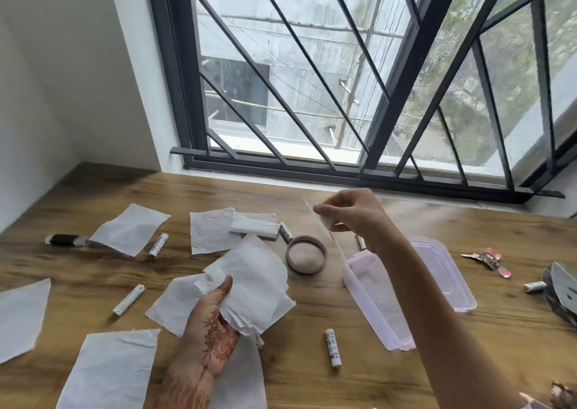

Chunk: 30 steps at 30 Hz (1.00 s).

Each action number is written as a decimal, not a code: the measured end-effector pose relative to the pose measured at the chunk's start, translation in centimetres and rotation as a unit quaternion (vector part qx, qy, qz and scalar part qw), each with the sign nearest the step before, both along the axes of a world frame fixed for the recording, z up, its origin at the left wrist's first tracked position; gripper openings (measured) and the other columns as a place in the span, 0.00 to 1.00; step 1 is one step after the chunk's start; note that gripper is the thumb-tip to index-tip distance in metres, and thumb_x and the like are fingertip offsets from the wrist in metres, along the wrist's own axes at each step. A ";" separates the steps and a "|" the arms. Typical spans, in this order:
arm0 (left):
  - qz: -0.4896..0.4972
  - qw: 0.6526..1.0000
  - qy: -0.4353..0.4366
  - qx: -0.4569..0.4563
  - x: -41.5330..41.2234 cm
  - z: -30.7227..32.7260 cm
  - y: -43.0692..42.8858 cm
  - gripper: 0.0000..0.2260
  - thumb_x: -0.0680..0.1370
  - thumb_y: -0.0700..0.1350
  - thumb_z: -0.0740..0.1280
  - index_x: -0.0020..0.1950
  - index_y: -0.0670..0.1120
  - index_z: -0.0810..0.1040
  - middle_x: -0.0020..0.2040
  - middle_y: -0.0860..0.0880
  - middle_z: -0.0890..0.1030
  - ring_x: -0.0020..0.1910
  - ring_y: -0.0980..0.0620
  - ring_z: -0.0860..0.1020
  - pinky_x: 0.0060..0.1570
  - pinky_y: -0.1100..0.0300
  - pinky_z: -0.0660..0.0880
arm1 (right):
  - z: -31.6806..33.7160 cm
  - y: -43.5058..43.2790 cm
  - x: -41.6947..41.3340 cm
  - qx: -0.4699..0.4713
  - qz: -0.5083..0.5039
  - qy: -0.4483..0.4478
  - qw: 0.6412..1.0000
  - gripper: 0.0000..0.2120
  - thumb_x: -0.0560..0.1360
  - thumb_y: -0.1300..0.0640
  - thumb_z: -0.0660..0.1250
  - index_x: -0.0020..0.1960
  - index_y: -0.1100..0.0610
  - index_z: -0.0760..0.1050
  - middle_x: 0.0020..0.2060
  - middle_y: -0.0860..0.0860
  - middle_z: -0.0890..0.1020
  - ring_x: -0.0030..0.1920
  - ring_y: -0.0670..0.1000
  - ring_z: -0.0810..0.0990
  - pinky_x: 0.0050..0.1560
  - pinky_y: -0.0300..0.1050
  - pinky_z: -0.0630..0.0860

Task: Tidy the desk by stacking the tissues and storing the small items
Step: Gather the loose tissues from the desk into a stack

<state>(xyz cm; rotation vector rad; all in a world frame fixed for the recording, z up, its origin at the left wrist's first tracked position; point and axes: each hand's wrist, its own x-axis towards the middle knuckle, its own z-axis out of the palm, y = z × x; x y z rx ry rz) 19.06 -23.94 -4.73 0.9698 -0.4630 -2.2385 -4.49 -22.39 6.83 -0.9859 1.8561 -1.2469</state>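
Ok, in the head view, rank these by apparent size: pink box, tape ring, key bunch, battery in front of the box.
1. pink box
2. tape ring
3. key bunch and battery: too alike to rank, and the battery lies nearer the camera.

We see: left hand point(215, 324) gripping stacked tissues point(253, 284); right hand point(352, 215) pinching one tissue point(326, 230); open pink box point(374, 302); scattered batteries point(332, 347).

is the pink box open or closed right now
Open. The pink box has no lid on it, its inside shows, and the lid lies flat beside it on the right.
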 end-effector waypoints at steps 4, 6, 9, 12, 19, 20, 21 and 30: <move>0.017 1.000 -0.022 -0.013 0.1 1.0 0.5 0.09 0.75 0.48 0.63 0.47 0.43 0.76 0.33 0.47 0.85 0.40 0.47 0.81 0.44 0.51 0.74 | 0.5 0.5 4.0 0.006 0.037 0.005 0.999 0.10 0.66 0.62 0.75 0.42 0.67 0.78 0.33 0.57 0.80 0.32 0.52 0.79 0.34 0.43 0.80; 0.024 0.999 -0.018 -0.018 -0.1 1.9 0.9 0.09 0.77 0.47 0.61 0.48 0.42 0.76 0.33 0.46 0.84 0.43 0.46 0.79 0.42 0.52 0.74 | 0.5 0.7 6.1 0.026 0.066 -0.008 0.997 0.11 0.67 0.62 0.75 0.44 0.68 0.78 0.33 0.56 0.81 0.32 0.51 0.80 0.32 0.41 0.81; 0.007 1.000 -0.004 -0.018 -0.2 2.2 1.3 0.17 0.79 0.49 0.58 0.57 0.37 0.76 0.47 0.40 0.83 0.45 0.43 0.79 0.38 0.55 0.79 | -0.1 0.6 9.1 0.052 0.104 -0.014 0.993 0.10 0.67 0.62 0.74 0.44 0.66 0.77 0.34 0.56 0.80 0.31 0.51 0.81 0.32 0.42 0.81; -0.002 0.999 0.040 -0.011 0.0 2.6 1.9 0.19 0.80 0.50 0.55 0.55 0.38 0.77 0.45 0.39 0.84 0.40 0.43 0.83 0.33 0.53 0.81 | -1.2 0.4 11.7 0.053 0.120 -0.029 0.991 0.10 0.68 0.62 0.74 0.44 0.66 0.76 0.32 0.56 0.80 0.29 0.51 0.80 0.32 0.43 0.81; 0.062 0.997 0.038 -0.034 0.6 2.4 1.6 0.17 0.80 0.48 0.53 0.55 0.41 0.78 0.44 0.45 0.83 0.55 0.46 0.78 0.56 0.53 0.74 | -3.7 0.1 15.1 0.046 0.114 -0.073 0.990 0.10 0.73 0.59 0.69 0.48 0.65 0.74 0.35 0.57 0.80 0.30 0.50 0.79 0.37 0.46 0.81; 0.076 0.996 0.028 -0.042 0.9 2.3 1.6 0.14 0.78 0.45 0.56 0.53 0.42 0.80 0.44 0.45 0.84 0.52 0.47 0.80 0.53 0.55 0.76 | -3.7 0.1 15.2 0.044 0.118 -0.072 0.989 0.10 0.74 0.58 0.68 0.48 0.65 0.74 0.36 0.57 0.80 0.32 0.50 0.79 0.37 0.44 0.80; 0.076 0.996 0.032 -0.045 1.2 2.2 1.7 0.13 0.75 0.43 0.59 0.49 0.42 0.82 0.44 0.45 0.84 0.47 0.49 0.82 0.46 0.57 0.80 | -3.7 0.0 15.1 0.040 0.123 -0.075 0.989 0.10 0.75 0.58 0.67 0.49 0.65 0.74 0.36 0.56 0.81 0.33 0.50 0.79 0.37 0.44 0.80; 0.098 0.994 -0.017 -0.052 3.6 3.1 2.2 0.10 0.80 0.42 0.59 0.47 0.41 0.78 0.37 0.45 0.85 0.35 0.50 0.84 0.42 0.52 0.79 | -5.5 -3.7 9.4 0.004 0.024 0.166 0.986 0.07 0.73 0.57 0.67 0.46 0.60 0.79 0.39 0.51 0.81 0.40 0.49 0.77 0.35 0.38 0.70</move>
